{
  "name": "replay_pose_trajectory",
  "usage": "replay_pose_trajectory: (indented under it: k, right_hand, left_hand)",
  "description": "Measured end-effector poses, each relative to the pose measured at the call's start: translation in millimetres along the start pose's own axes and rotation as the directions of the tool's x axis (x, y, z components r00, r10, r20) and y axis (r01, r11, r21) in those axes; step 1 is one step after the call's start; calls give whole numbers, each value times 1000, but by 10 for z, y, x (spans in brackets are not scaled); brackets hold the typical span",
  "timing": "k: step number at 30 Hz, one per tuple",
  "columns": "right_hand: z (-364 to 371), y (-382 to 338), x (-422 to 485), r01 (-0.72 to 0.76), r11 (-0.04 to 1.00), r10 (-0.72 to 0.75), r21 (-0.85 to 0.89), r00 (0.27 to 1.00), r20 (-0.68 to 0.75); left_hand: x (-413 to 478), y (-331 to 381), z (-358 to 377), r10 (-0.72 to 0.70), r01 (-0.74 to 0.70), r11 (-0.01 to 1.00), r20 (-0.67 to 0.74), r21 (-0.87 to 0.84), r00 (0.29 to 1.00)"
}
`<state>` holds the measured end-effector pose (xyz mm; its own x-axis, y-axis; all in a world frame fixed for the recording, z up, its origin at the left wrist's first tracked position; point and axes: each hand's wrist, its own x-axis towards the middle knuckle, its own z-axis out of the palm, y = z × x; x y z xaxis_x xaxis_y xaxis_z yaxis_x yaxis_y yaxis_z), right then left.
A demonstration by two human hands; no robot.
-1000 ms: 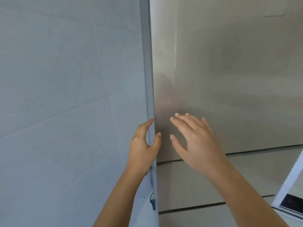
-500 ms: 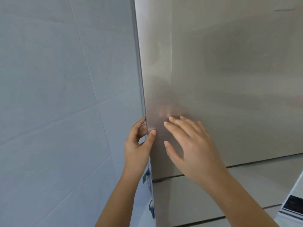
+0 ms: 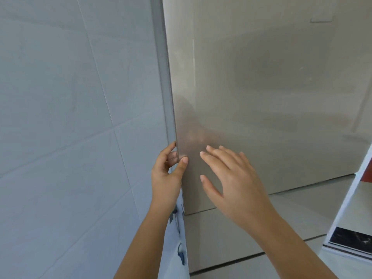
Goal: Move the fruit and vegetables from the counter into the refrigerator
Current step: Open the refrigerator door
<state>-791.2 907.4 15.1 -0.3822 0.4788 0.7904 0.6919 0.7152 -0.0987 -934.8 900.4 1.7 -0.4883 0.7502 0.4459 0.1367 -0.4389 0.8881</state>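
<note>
At the left edge of the refrigerator door (image 3: 261, 97), the left hand (image 3: 166, 174) grips the panel: thumb (image 3: 184, 161) pressed on the front face, fingers (image 3: 172, 157) curled behind the edge. Right hand (image 3: 231, 178) is open, fingers spread and straight, held at the door front just beside the left thumb; contact with the surface cannot be confirmed. Door face is plain, beige, faintly reflective, and fills the upper right of the view. Grey tiled wall (image 3: 70, 117) stands immediately left of the door. Pale tiled floor (image 3: 231, 238) shows below it. White-edged unit (image 3: 344, 210) enters at lower right, well apart from both hands
</note>
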Motion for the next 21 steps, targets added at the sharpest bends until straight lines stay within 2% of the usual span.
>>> replay_pose_trajectory:
  k: [10, 16, 21]
  right_hand:
    - [-372, -167, -395, -41, 998, 40, -57, 999, -19]
    - [-662, -332, -701, -110, 987, 113, -117, 993, 15]
    - [-1001, -440, -1009, -171, 972, 178, -163, 984, 32]
  left_hand:
    - [-522, 176, -17, 51, -49, 998, 64, -27, 997]
    - [-912, 345, 10, 70, -68, 998, 124, -18, 990]
    - [-1321, 413, 100, 141, -138, 990, 198, -29, 970]
